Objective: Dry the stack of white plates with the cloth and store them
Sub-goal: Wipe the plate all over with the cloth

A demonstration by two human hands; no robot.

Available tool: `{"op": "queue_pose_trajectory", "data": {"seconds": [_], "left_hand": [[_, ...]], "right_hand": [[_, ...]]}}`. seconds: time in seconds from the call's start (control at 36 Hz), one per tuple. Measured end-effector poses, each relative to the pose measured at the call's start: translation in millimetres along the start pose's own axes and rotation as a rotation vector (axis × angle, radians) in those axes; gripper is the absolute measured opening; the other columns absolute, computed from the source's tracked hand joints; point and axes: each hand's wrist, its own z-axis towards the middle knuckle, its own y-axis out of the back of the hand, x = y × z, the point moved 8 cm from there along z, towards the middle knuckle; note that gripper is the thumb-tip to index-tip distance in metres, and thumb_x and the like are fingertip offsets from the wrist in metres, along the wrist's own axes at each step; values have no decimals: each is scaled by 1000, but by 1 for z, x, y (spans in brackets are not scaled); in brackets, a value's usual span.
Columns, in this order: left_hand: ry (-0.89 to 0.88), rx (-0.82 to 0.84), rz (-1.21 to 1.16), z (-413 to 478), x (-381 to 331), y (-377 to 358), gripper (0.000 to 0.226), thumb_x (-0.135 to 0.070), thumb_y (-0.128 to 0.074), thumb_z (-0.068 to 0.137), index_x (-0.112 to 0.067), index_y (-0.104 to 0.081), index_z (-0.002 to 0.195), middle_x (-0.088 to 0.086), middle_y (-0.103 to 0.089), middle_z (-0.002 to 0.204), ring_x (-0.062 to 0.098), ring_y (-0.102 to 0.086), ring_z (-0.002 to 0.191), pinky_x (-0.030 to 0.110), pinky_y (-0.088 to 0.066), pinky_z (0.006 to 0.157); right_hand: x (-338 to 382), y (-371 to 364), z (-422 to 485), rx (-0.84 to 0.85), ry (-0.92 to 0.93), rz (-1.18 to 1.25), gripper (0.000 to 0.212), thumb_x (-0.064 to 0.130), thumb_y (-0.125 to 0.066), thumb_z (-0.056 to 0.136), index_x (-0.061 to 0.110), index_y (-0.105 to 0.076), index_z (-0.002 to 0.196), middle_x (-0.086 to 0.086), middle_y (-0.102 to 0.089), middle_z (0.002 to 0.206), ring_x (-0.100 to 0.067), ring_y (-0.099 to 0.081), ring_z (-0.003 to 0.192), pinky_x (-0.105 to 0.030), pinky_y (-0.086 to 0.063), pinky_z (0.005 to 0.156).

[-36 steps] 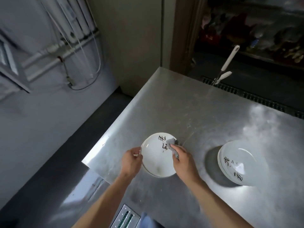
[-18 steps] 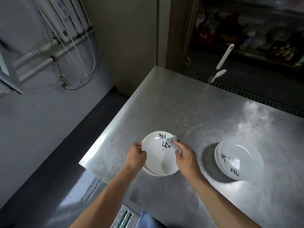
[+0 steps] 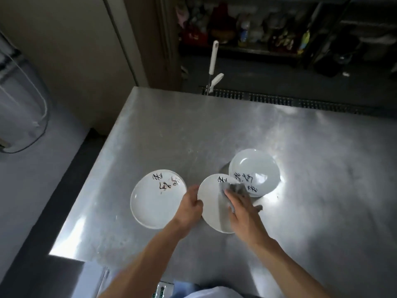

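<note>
Three groups of white plates with black brush lettering are on the steel table (image 3: 214, 130). A plate (image 3: 156, 198) lies at the left, seemingly on another one. My left hand (image 3: 190, 204) grips the left rim of a middle plate (image 3: 211, 208), held over the table. My right hand (image 3: 242, 208) presses a grey cloth (image 3: 235, 189) onto that plate's right side, fingers curled on the cloth. A stack of plates (image 3: 255, 171) sits just behind, to the right.
The table's left edge runs close to the left plate, with dark floor below. A white-handled tool (image 3: 213, 59) stands beyond the far edge by a floor grate (image 3: 279, 101). Cluttered shelves fill the background.
The plate I was wiping now lies at the left. My hands have shifted right and hold another plate next to the stack, the cloth on it. The camera view has swung right.
</note>
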Motion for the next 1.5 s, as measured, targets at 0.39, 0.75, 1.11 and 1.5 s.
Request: {"op": "queue_pose_trajectory", "data": {"seconds": [0.39,0.75,1.11,1.5], "left_hand": [[262,130,-82,-18,75,-70,49,-1,-42,76,-21,-62,117,14,-70,107,20,-64,87,51,-58,76],[294,156,-169,-15,77,-68,41,0,-54,82,-14,-62,120,22,-68,115,31,-65,96,52,-56,83],[281,225,-208,0,88,-50,61,-9,-43,64,-21,-68,119,-1,-74,94,22,-66,86,44,-59,76],[290,188,-239,5,94,-39,52,19,-42,89,-12,-67,122,13,-76,105,31,-71,90,47,-60,74]], "right_hand": [[-87,-52,-88,469,-153,-233,75,35,-42,95,16,-12,160,-4,-17,165,-36,-8,151,-56,-19,121],[-47,-86,-69,544,21,-220,63,36,-28,105,23,-3,162,7,6,169,-13,-5,155,-43,-22,120],[-72,-75,-70,599,-19,-357,63,41,-29,103,25,-10,161,6,5,168,-22,12,155,-47,-19,123],[-17,-77,-83,510,273,9,46,31,-35,107,23,-44,151,14,-35,159,-1,-18,151,-24,-3,125]]}}
